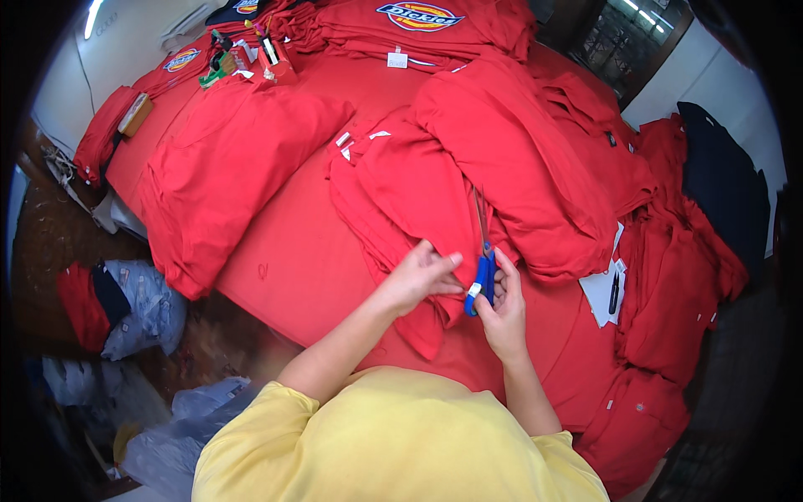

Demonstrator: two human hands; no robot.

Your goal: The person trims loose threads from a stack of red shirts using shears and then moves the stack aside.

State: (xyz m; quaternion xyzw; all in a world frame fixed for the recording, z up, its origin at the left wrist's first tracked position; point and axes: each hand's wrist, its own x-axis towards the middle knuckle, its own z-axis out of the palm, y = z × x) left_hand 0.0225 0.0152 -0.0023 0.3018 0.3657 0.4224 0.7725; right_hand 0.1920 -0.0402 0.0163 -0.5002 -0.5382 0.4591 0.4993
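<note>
Yellow shirt (401,443): fills the near edge, below the blue scissors (482,280).
Blue scissors: rest in the right hand (504,305), handles toward the shirt, blades pointing away over red cloth; cannot tell whether touching it.
Right hand: grasps the handles from the right side of the blue scissors, fingers and thumb wrapped round; cannot tell whether with any finger through a loop.
Left hand (428,276): hovers just left of the blue scissors, fingers loosely bent, thumb stretched toward the handles; shows nothing clearly held; cannot tell whether pinching a fine thread.
Red garment (410,171): spreads beneath and left of the blue scissors, rumpled, with white tags (344,144) near the far end.
Cutting risk: could nick the red garment, from blade tips dipping or closing over a fold hard to spot in red on red.
Finger risk: could graze the left thumb, from a sudden wrist turn this near the blue scissors.
Big red pile (519,159): bulges beyond and right of the blue scissors, close by the blades; could slump toward them, from a tug on any cloth caught underneath.
White pad (595,299) and black pen (615,293): lie right of the blue scissors, beside more red cloth; could slide out of place, from a sweep of the right forearm.
Other red pile (242,151): lies well left of the blue scissors, on the red-covered surface (309,243).
Loose thread (263,271): curls left of the blue scissors; could cling to cloth, from dragging a garment across.
</note>
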